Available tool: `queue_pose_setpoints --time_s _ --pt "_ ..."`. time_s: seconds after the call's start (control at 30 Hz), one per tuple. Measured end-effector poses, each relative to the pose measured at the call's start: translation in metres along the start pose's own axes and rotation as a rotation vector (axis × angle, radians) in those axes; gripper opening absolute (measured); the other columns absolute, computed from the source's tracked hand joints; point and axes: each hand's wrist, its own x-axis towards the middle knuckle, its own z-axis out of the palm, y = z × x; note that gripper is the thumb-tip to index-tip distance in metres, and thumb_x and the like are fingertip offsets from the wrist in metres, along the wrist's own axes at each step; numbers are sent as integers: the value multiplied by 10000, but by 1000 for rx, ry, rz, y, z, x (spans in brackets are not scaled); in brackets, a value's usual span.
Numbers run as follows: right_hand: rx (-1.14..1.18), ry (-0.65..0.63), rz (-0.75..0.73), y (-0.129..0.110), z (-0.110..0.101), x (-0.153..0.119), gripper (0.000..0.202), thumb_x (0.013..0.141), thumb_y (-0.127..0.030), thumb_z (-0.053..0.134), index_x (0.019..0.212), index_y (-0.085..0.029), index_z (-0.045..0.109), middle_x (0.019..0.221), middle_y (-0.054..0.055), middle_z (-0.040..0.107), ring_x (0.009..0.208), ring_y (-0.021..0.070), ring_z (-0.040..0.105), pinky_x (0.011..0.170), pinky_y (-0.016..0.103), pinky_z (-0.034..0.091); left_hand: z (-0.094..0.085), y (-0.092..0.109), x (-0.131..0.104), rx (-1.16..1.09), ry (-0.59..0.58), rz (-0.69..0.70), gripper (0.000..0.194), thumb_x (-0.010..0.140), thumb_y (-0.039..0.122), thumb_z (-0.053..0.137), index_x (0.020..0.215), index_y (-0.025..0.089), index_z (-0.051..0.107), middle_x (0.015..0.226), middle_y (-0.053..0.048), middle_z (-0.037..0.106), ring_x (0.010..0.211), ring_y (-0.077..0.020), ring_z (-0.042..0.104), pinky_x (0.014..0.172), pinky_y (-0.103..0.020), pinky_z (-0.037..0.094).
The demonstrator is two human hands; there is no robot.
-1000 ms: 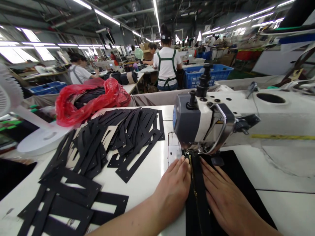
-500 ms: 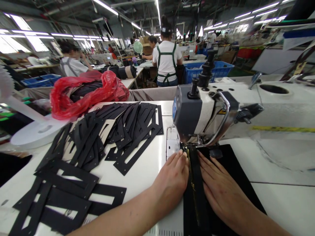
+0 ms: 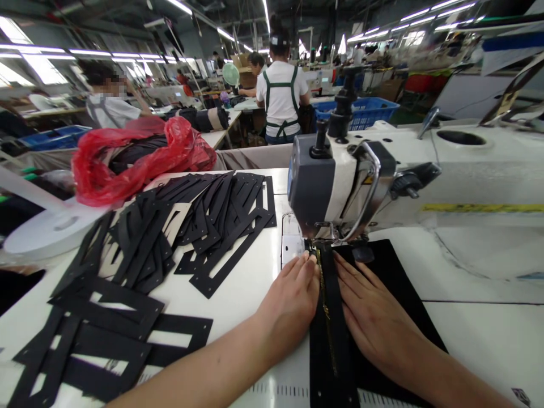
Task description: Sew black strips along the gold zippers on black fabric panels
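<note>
A black fabric piece (image 3: 393, 283) lies under the head of a sewing machine (image 3: 312, 181). On it runs a black strip (image 3: 338, 340) with a gold-toothed zipper (image 3: 326, 309). My left hand (image 3: 293, 300) is closed at the zipper's left edge, fingertips close to the presser foot, pinching the strip's edge. Flat on the black fabric, right of the zipper, rests my right hand (image 3: 372, 311), its fingers stretched toward the machine. The needle area is partly hidden by the machine head and my fingertips.
Many black frame-shaped pieces (image 3: 140, 243) overlap on the white table (image 3: 238, 306) at left. Behind them sits a red plastic bag (image 3: 182, 147) with dark pieces. A white stand base (image 3: 55, 226) is at far left. A person in a green-strapped apron (image 3: 280, 93) is ahead, near a blue basket (image 3: 365, 113).
The whole view has shifted slightly, so things appear a little further left and higher. Both hands keep nearly the same places on the fabric; more of the strip's near end shows.
</note>
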Motion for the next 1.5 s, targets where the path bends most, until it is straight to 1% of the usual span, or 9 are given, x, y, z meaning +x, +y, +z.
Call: queue_pose_setpoints --time_s 0.23,0.47,0.6,0.73,1.0,1.13,1.27,1.37,1.5 --pt "-15 75 -26 3 4 -1 560 844 -126 383 1398 -99 312 1385 151 409 1305 240 327 1063 477 292 -1 2 2 9 6 -26 350 868 46 376 1194 -15 489 1229 -236 525 1212 -299 465 1022 -407 397" --pt "-27 69 -47 5 1 1 556 845 -128 389 1394 -94 316 1385 155 407 1312 239 316 1056 476 305 2 3 1 15 25 -45 343 871 27 363 1189 -3 487 1238 -232 522 1204 -282 478 1027 -402 395" --pt "-3 27 -25 3 -1 1 535 862 -132 372 1393 -93 318 1399 154 387 1324 233 290 1065 483 290 0 2 1 -18 24 -42 348 873 15 334 1191 -1 474 1223 -237 525 1195 -289 484 1003 -428 419" --pt "29 11 -2 1 -2 2 515 867 -129 362 1381 -93 342 1397 153 390 1325 231 289 1069 487 280 -2 0 3 -52 30 -47 342 880 12 313 1187 3 462 1204 -237 526 1179 -287 494 975 -446 443" --pt "-3 68 -13 2 0 2 463 873 -138 363 1328 -83 420 1356 166 442 1293 239 350 1046 492 312 -6 -3 8 -73 19 -31 288 879 25 347 1128 18 492 1117 -191 544 1120 -275 511 964 -419 450" --pt "7 74 4 6 6 7 444 867 -139 375 1300 -80 458 1331 174 468 1271 253 383 1038 505 324 -2 -8 12 -93 30 -42 276 866 21 363 1104 24 503 1063 -175 548 1061 -266 530 947 -417 459" --pt "44 77 17 15 8 14 425 870 -144 378 1277 -96 487 1303 171 497 1258 256 402 1025 513 342 1 -15 15 -180 55 -90 250 881 56 381 1092 75 515 1072 -145 543 1016 -232 550 907 -382 487" --pt "65 90 16 13 0 12 433 882 -141 360 1302 -114 463 1301 165 502 1249 245 416 1014 511 360 -4 -14 9 -197 73 -87 247 877 81 410 1093 96 529 1115 -144 549 1051 -224 550 925 -378 481" --pt "80 100 -5 -5 -9 -3 553 864 -110 346 1413 -145 292 1370 144 430 1286 228 363 1023 491 359 -13 -3 -8 -122 87 -32 277 872 79 408 1108 85 550 1150 -151 591 1108 -215 547 1032 -416 395"
